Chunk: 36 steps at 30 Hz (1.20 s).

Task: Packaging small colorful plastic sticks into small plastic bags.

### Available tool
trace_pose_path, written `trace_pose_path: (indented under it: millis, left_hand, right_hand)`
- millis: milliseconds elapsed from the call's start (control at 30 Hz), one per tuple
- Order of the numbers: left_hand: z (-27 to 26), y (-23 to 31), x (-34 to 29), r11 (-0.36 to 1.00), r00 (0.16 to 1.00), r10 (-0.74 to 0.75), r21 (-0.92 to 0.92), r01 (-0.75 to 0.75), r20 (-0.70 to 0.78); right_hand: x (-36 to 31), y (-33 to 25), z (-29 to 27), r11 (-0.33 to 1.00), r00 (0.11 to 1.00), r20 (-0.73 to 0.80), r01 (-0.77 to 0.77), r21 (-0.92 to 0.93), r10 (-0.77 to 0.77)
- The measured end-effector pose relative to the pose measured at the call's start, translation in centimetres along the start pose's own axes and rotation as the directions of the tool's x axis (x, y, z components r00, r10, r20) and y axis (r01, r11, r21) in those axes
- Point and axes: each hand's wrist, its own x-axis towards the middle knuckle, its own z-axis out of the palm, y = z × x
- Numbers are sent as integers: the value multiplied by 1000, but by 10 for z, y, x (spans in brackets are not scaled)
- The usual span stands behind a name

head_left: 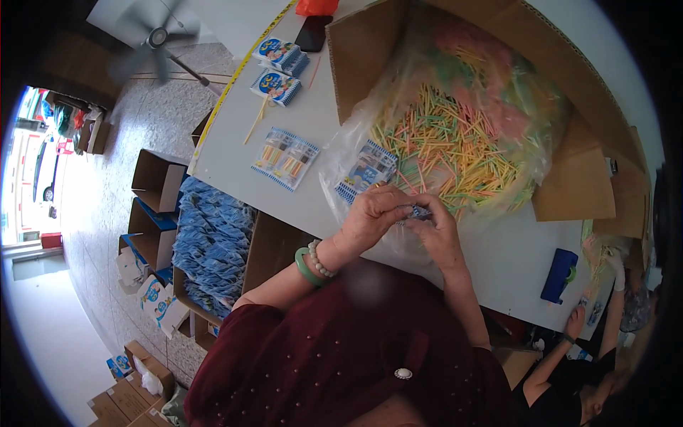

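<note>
My left hand (371,219), with a jade bangle and a bead bracelet at the wrist, is closed with its fingers on a small blue-and-white packet (421,212). From the other side my right hand (440,238) pinches the same packet; the fingers hide much of it. Just beyond my left hand, a flat blue packet (370,168) lies on the clear plastic liner. A heap of thin pastel sticks (462,146) in yellow, pink and green fills the lined carton beyond my hands. Two clear-fronted packets of sticks (286,158) lie on the table to the left.
The open carton (580,181) stands on the white table (231,153). Bundled packets (277,87) and a black phone (314,33) lie at the far left. A box of blue packets (213,238) sits left of me. Right are a tape dispenser (559,276) and a co-worker's hand (575,324).
</note>
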Motion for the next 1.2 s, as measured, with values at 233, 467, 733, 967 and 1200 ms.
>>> trace_pose_path:
  millis: [233, 467, 733, 967, 1200]
  left_hand:
    - [-21, 7, -11, 983, 990, -90, 147, 106, -110]
    - [-103, -28, -25, 968, 855, -179, 70, 242, -486]
    - [-142, -40, -3, 213, 885, 348, 945, 248, -311]
    - [-36, -20, 10, 531, 955, 284, 815, -232, 86]
    - [-13, -21, 10, 596, 951, 252, 745, -300, 181]
  right_hand:
    - [4, 24, 36, 998, 1000, 15, -16, -59, 17]
    - [11, 17, 25, 988, 964, 263, 80, -133, -43]
    - [67, 25, -42, 463, 870, 138, 380, -801, -474]
    - [124, 21, -43, 117, 837, 455, 507, -854, -306]
    - [128, 34, -63, 173, 797, 461, 555, -813, -391]
